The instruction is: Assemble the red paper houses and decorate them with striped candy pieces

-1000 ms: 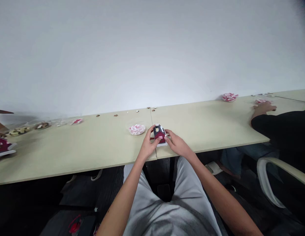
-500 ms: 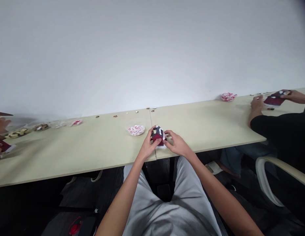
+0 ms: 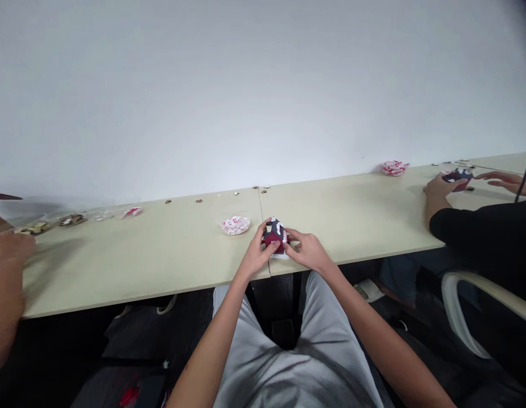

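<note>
A miniature house with dark red walls, a dark roof and white patches on top stands at the near table edge, on a white base. My left hand is closed around its left side, thumb across the front wall. At the right side, my right hand is closed with thumb and fingertips against the house, by a red-and-white striped part. Whether those fingertips also pinch a small loose piece cannot be made out. Left of the house sits a shallow dish of red-and-white striped pieces.
Small brown and white pieces lie along the back of the table. Clear containers with small parts stand at left, near another person's arm. At right, another person's hands hold a similar house; a striped bowl stands nearby.
My hands and the house have barely moved. The person at right has turned their house and moved one hand off it. At left, another person's arm has come further into view.
</note>
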Demonstrator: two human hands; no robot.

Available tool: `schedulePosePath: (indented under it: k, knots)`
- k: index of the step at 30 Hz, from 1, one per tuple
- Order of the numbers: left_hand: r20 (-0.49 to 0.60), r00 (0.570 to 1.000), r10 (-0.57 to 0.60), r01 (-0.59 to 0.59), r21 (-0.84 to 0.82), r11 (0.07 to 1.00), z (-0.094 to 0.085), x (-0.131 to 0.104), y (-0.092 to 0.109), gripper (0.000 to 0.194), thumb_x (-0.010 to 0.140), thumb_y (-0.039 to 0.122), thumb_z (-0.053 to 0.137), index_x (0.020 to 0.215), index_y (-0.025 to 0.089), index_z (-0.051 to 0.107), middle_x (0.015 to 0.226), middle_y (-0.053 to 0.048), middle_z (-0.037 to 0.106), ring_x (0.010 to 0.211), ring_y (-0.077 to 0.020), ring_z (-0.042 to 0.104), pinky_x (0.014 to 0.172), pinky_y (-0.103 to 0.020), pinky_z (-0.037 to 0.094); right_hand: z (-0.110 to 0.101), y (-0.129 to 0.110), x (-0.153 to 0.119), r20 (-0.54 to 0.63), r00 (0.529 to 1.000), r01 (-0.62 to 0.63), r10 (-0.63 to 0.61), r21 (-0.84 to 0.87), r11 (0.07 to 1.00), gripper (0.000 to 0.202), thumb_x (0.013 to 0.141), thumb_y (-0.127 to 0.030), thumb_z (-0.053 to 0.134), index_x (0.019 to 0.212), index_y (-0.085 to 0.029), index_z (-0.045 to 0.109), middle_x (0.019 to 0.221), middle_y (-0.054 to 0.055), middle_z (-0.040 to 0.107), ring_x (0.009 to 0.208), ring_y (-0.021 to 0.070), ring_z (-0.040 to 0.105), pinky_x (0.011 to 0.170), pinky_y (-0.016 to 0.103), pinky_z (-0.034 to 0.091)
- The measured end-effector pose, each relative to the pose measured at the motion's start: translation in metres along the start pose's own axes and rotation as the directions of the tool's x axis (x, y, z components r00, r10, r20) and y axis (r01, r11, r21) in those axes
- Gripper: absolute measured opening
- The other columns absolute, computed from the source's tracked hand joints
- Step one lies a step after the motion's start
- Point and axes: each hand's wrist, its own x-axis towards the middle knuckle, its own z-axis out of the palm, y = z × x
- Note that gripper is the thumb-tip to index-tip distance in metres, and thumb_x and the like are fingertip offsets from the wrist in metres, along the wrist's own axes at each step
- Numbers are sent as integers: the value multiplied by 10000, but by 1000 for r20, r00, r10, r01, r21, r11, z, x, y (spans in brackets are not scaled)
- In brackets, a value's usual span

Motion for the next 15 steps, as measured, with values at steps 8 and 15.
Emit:
schedulePosePath:
  k: [8, 15]
  knots:
    - [7, 1000, 11, -11, 3, 1000, 0, -1, -3, 677, 926, 370, 600, 1531, 241, 325, 1552, -100, 421, 1342, -258, 509, 1140, -399, 436, 1, -6, -1, 21, 1000, 20, -18, -108, 994, 488, 903, -320, 567, 1382, -227, 544, 1017, 51, 770, 801, 212, 747, 726, 262, 540]
    - [0, 1000, 11, -11, 7, 1000, 0, 0, -5, 675, 923, 373, 606, 1525, 222, 341, 1549, -110, 427, 1349, -264, 502, 1141, -398, 436, 2, -6, -2, 30, 999, 22, -17, -173, 985, 513, 933, -342, 529, 1423, -191, 503, 952, 69, 768, 743, 220, 734, 702, 268, 516]
